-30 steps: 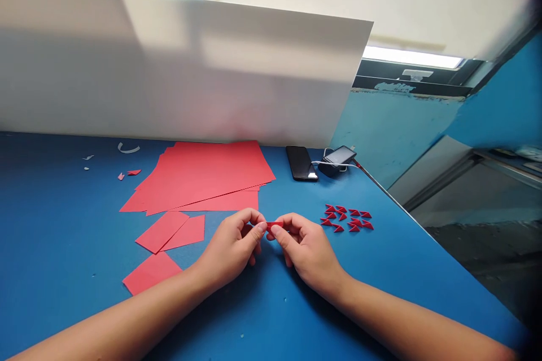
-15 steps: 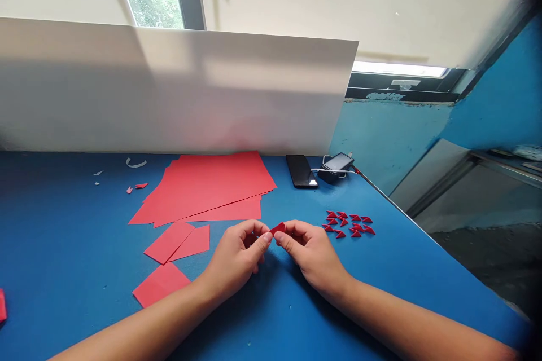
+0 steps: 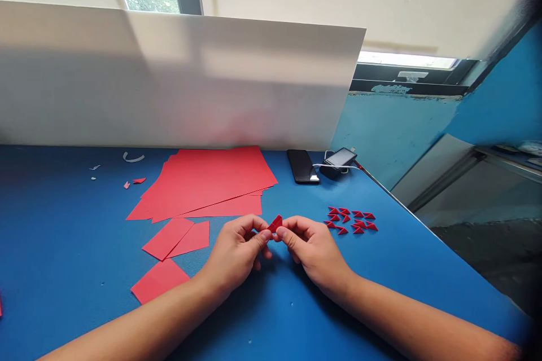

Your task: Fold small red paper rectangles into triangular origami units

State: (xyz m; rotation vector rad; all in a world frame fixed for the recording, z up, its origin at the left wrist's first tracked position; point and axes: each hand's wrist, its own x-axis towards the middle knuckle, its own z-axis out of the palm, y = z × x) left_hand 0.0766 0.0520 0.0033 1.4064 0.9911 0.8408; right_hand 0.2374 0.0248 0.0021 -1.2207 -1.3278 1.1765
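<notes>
A small folded piece of red paper [image 3: 276, 223] is held up between my two hands, above the blue table [image 3: 292, 316]. My left hand [image 3: 239, 245] pinches its left end between thumb and fingers. On the other end, my right hand [image 3: 311, 245] has a similar thumb-and-finger pinch. Just right of my right hand lie several small red folded paper triangles [image 3: 358, 224], loosely grouped. Several red paper rectangles [image 3: 161, 279] rest left of my left hand, one partly hidden behind my left forearm.
Large red paper sheets [image 3: 212, 180] are stacked at the back. A black phone [image 3: 302, 167] and a device with a white cable [image 3: 339, 161] lie right of them. White and red paper scraps [image 3: 134, 157] lie back left. A white board [image 3: 178, 84] stands behind the table.
The folded paper is tilted up more and more of its surface shows between my fingertips. Both hands keep their pinch. The whole view has shifted slightly.
</notes>
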